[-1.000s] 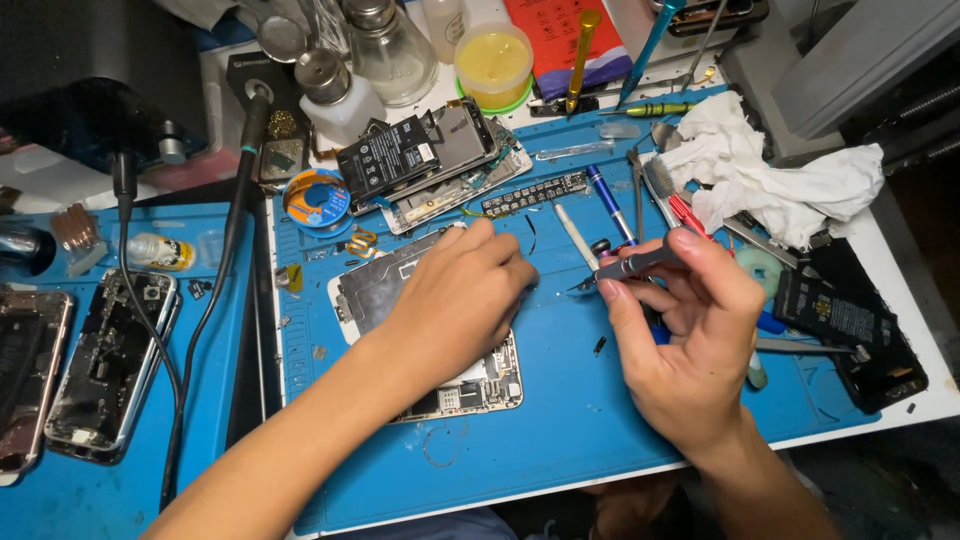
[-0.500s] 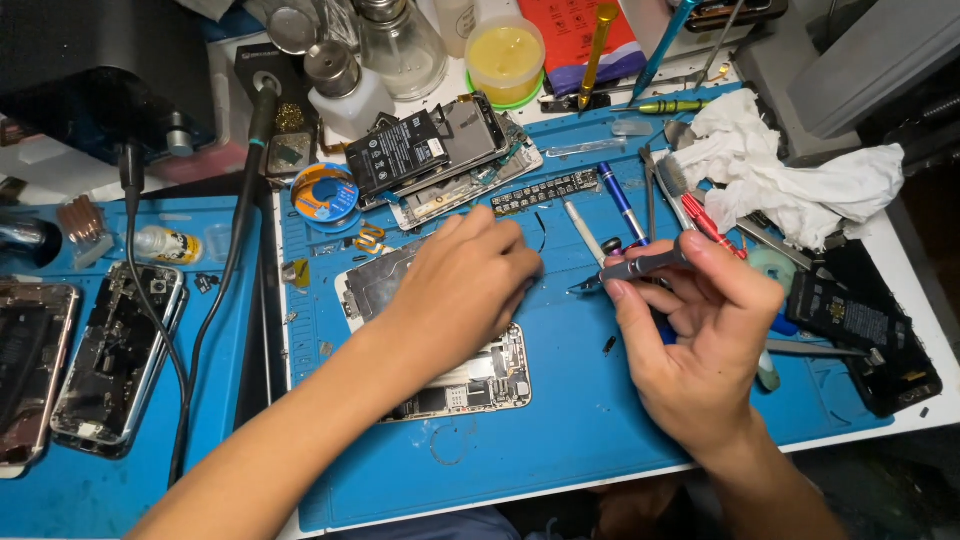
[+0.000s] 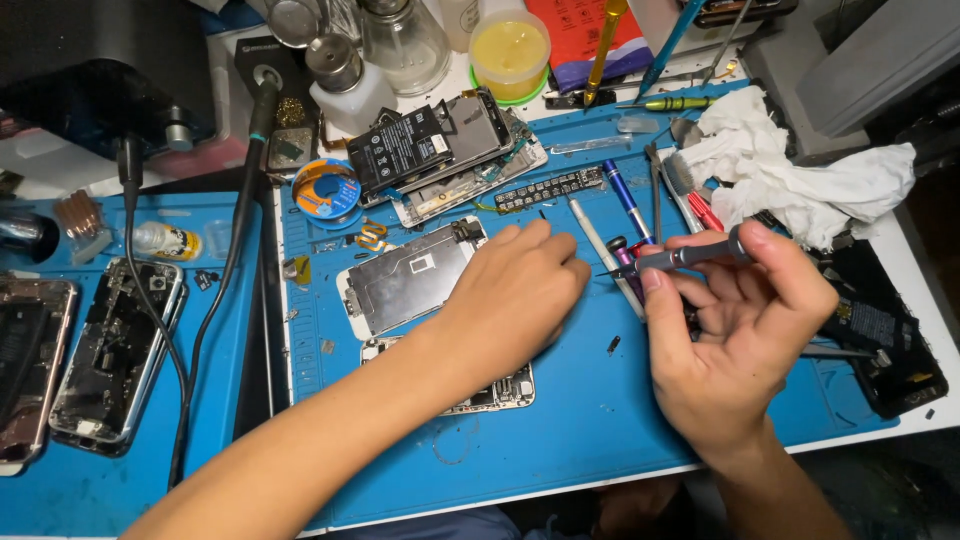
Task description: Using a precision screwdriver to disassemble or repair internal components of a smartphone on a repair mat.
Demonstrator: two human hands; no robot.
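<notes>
Opened phone (image 3: 455, 340) flat on blue work mat (image 3: 600, 420), centre of desk (image 3: 925, 270), metal shield plate up, lower circuit end showing near mat's front edge. Left hand (image 3: 515, 295) laid palm-down over its right half, fingers pressed together and curled, fingertips at the upper right corner of the phone. Right hand (image 3: 735, 345) just beside, raised off the mat, pinching a grey precision screwdriver (image 3: 680, 256) between thumb and index finger; tip aimed left toward left hand's fingertips, short gap between. Under right hand, more slim tools: blue-handled driver (image 3: 625, 192), white spudger (image 3: 600, 245), red-tipped piece (image 3: 705, 210). Above phone, second dismantled phone with black battery (image 3: 415, 148), black strip of small parts (image 3: 550, 186), solder wire spool (image 3: 327, 190). Further back: yellow paste tub (image 3: 509, 48), glass bottle (image 3: 402, 40), white dispenser bottle (image 3: 345, 85). Crumpled white cloth (image 3: 800, 170) at upper right, dark phone part (image 3: 880, 340) below it. Left mat: two stripped phone frames (image 3: 115, 350), black cable (image 3: 215, 300) running across.
</notes>
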